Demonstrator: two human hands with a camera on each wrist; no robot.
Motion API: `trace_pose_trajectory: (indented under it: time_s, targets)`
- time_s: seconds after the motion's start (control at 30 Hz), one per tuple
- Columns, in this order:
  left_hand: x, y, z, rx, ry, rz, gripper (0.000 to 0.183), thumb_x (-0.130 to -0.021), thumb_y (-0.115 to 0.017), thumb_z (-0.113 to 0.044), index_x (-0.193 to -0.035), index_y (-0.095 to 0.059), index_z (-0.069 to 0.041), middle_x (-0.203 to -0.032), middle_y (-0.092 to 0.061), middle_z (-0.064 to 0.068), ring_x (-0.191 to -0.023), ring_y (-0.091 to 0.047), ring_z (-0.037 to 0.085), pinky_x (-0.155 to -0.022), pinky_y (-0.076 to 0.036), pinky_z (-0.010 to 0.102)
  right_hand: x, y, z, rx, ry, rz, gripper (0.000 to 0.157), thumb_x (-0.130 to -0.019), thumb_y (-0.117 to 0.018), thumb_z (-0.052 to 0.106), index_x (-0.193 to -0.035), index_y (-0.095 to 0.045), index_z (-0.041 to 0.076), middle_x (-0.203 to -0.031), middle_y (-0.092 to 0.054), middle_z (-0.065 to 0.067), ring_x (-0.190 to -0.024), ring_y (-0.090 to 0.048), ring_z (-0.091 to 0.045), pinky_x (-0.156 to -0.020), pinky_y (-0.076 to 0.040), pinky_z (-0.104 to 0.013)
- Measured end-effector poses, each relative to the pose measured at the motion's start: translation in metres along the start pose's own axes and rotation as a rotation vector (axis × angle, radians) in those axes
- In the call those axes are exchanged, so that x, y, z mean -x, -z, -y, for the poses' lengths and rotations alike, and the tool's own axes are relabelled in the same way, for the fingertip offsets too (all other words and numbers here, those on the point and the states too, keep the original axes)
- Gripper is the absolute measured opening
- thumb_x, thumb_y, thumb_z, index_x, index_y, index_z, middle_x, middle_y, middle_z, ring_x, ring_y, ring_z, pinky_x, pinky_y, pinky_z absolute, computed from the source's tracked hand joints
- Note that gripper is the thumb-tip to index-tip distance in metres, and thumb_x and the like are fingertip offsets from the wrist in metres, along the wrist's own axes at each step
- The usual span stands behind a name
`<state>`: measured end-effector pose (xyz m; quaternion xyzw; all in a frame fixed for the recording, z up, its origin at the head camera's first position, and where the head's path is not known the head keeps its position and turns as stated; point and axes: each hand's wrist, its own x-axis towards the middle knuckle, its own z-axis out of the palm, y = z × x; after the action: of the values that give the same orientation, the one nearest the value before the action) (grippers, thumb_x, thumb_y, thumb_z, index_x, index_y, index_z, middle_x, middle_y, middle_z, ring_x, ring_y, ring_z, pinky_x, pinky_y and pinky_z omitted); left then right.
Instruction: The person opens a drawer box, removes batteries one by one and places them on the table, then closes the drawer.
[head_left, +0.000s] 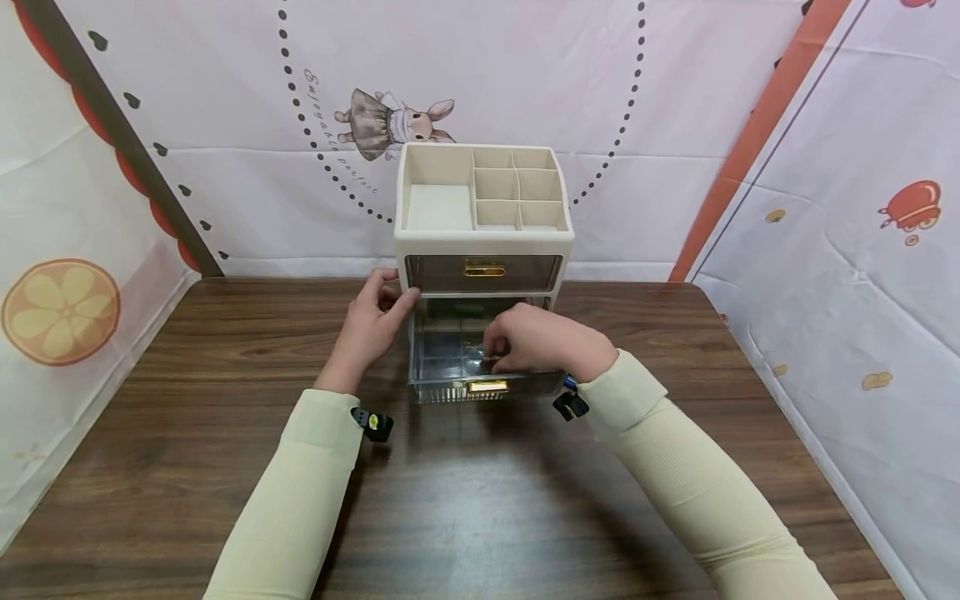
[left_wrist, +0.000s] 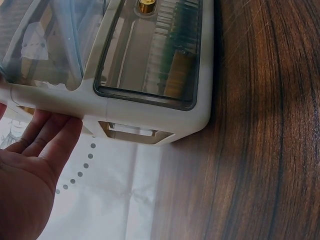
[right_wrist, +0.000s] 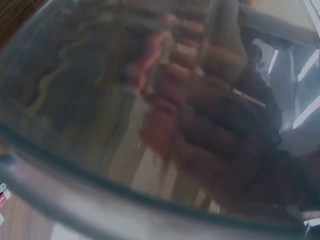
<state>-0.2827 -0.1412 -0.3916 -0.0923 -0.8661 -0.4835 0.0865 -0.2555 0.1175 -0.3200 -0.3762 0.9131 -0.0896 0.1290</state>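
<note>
A cream desktop organizer (head_left: 480, 242) stands at the back of the table, its clear middle drawer (head_left: 438, 371) pulled out. My left hand (head_left: 371, 325) rests against the organizer's left side, the thumb at the front edge; in the left wrist view its fairly straight fingers (left_wrist: 62, 142) touch the cream side wall. My right hand (head_left: 536, 337) reaches down into the drawer with curled fingers, pinching a small dark thing (head_left: 490, 362) whose kind I cannot tell. Through the tinted plastic, the right wrist view shows a blurred pink-red wavy shape (right_wrist: 150, 60) beside the fingers.
Divided open compartments (head_left: 519, 187) top the organizer. Its upper drawer (head_left: 483, 272) is closed, with a gold handle. The closed bottom drawer (left_wrist: 150, 55) shows green and brown contents. A brown wood-grain table (head_left: 465, 517) lies below; a printed white cloth (head_left: 510, 75) hangs behind.
</note>
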Motion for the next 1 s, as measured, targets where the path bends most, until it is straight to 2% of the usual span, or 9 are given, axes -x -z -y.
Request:
trace_pose_trajectory:
  time_s: [0.13,0.3,0.47,0.77,1.0]
  targets:
    - [0.000,0.001,0.000,-0.004,-0.002,0.003,0.058,-0.093,-0.049,-0.061,-0.136,-0.044,-0.021,-0.111,-0.063,0.012,-0.098,-0.059,0.027,-0.082,-0.048,0.046,-0.004,-0.003,-0.001,-0.009,-0.005,0.033,0.009,-0.085,-0.073,0.010,-0.092,-0.073,0.016,-0.080,-0.067,0.006,-0.073,-0.058,-0.007,-0.069,-0.049,-0.027]
    - [0.000,0.000,0.001,0.001,0.001,-0.003,0.060,-0.092,-0.048,-0.064,-0.134,-0.044,-0.022,-0.109,-0.063,0.010,-0.097,-0.059,0.026,-0.081,-0.047,0.044,-0.007,-0.005,-0.002,0.021,-0.036,0.022,0.014,-0.084,-0.071,0.006,-0.093,-0.073,0.016,-0.081,-0.066,0.006,-0.075,-0.059,-0.009,-0.070,-0.050,-0.029]
    - [0.000,-0.001,0.000,0.009,0.002,-0.007,0.060,-0.091,-0.049,-0.065,-0.134,-0.045,-0.023,-0.109,-0.064,0.010,-0.096,-0.060,0.025,-0.081,-0.048,0.044,-0.007,-0.006,-0.003,0.037,-0.021,0.010,0.011,-0.086,-0.069,0.007,-0.093,-0.073,0.014,-0.080,-0.064,0.006,-0.073,-0.057,-0.009,-0.070,-0.049,-0.029]
    - [0.000,-0.001,0.000,0.011,0.007,-0.004,0.059,-0.092,-0.049,-0.064,-0.134,-0.045,-0.023,-0.109,-0.064,0.010,-0.096,-0.060,0.025,-0.080,-0.047,0.043,0.001,-0.002,0.001,0.091,0.062,-0.083,0.010,-0.090,-0.068,0.012,-0.099,-0.073,0.011,-0.090,-0.066,0.001,-0.077,-0.057,-0.012,-0.075,-0.050,-0.031]
    - [-0.001,-0.001,0.001,0.003,0.009,0.004,0.058,-0.093,-0.049,-0.062,-0.135,-0.044,-0.022,-0.111,-0.063,0.012,-0.098,-0.059,0.027,-0.082,-0.047,0.045,0.008,0.000,0.003,0.122,0.123,-0.169,0.011,-0.090,-0.068,0.010,-0.098,-0.074,0.008,-0.089,-0.064,-0.001,-0.075,-0.054,-0.011,-0.072,-0.049,-0.028]
